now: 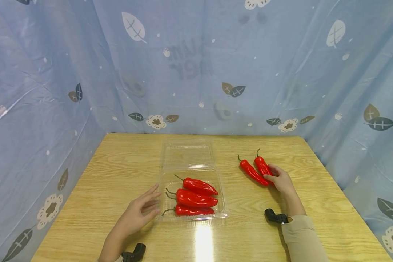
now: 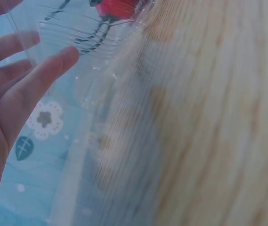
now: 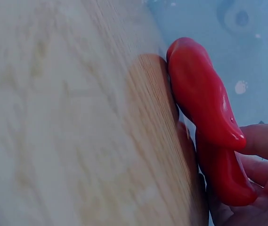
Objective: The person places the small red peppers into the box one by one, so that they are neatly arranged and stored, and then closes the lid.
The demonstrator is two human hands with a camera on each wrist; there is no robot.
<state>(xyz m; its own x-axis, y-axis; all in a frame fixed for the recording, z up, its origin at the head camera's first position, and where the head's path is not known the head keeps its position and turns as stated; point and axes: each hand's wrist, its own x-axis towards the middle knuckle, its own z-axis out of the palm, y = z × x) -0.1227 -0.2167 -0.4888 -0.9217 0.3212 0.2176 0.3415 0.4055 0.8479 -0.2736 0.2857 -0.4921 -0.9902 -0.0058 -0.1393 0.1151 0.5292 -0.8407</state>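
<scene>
Three red chili peppers [image 1: 196, 198] with dark stems lie side by side in a clear plastic clamshell box [image 1: 223, 196], its lid [image 1: 188, 155] folded back. My left hand [image 1: 138, 211] is at the box's left side, fingers spread; in the left wrist view its fingertips [image 2: 68, 55] are by the clear wall, and contact is hard to tell. To the right, two more red peppers lie on the table. My right hand [image 1: 282, 181] holds the lower end of the right-hand pepper [image 1: 262, 165] between thumb and fingers. The other pepper [image 1: 252, 172] lies against its left side, its tip near my thumb.
The wooden table [image 1: 124, 156] is bordered by a blue patterned cloth [image 1: 196, 91] at the back and both sides. A black wrist device [image 1: 276, 216] is on my right wrist, another [image 1: 135, 253] on my left. Light glares on the table in front of the box.
</scene>
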